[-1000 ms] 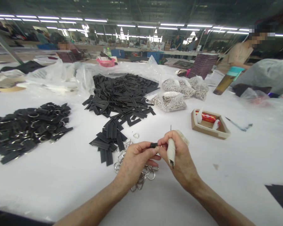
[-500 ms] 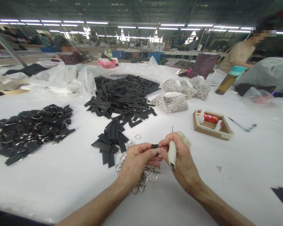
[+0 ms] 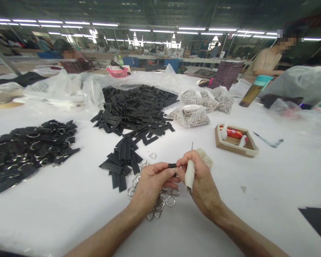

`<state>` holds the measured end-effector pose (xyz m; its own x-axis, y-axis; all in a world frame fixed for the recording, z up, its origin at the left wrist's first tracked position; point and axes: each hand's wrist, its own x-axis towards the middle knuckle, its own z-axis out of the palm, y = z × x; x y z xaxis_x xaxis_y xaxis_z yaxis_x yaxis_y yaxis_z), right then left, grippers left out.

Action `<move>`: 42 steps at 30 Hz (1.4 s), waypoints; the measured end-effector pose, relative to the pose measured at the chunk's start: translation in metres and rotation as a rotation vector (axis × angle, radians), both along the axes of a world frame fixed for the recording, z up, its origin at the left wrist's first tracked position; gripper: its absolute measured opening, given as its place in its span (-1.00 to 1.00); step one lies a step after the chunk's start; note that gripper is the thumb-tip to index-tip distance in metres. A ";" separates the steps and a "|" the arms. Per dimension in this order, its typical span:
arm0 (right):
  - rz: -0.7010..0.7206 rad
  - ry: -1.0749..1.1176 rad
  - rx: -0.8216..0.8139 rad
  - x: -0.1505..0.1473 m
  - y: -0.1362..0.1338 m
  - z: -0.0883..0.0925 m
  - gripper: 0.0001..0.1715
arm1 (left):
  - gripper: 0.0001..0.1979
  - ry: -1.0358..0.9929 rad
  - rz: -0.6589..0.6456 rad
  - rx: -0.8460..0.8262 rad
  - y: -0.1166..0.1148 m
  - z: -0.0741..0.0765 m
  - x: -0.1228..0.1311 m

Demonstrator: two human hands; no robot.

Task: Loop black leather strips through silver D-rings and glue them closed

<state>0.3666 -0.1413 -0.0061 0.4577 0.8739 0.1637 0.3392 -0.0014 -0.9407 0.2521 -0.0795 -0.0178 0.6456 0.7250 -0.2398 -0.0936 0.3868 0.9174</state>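
Observation:
Between the fingertips of my left hand is a small black strip, pinched and partly hidden by the fingers. My right hand touches the strip's other end with thumb and forefinger, and also holds a cloth-wrapped tool whose thin metal tip points up. Silver D-shaped rings lie under and beside my left hand. Just left of them is a small stack of black strips. A larger heap of black strips lies behind. Whether a ring sits in the held strip cannot be made out.
At the left is a pile of black strips with rings. Bags of metal rings, a cardboard tray with glue bottles, a pen and a bottle are at the right. A person sits further back.
The whole view has shifted slightly, so the table things appear further left. Both hands keep nearly the same pose around the black strip.

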 end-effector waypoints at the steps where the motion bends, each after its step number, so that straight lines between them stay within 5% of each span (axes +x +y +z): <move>1: 0.000 0.002 0.001 0.000 0.000 0.000 -0.84 | -0.85 -0.002 -0.003 0.004 0.000 -0.001 0.000; 42: -0.033 -0.078 0.086 0.000 0.000 0.004 -0.87 | -0.85 0.027 0.056 0.021 -0.002 0.007 0.000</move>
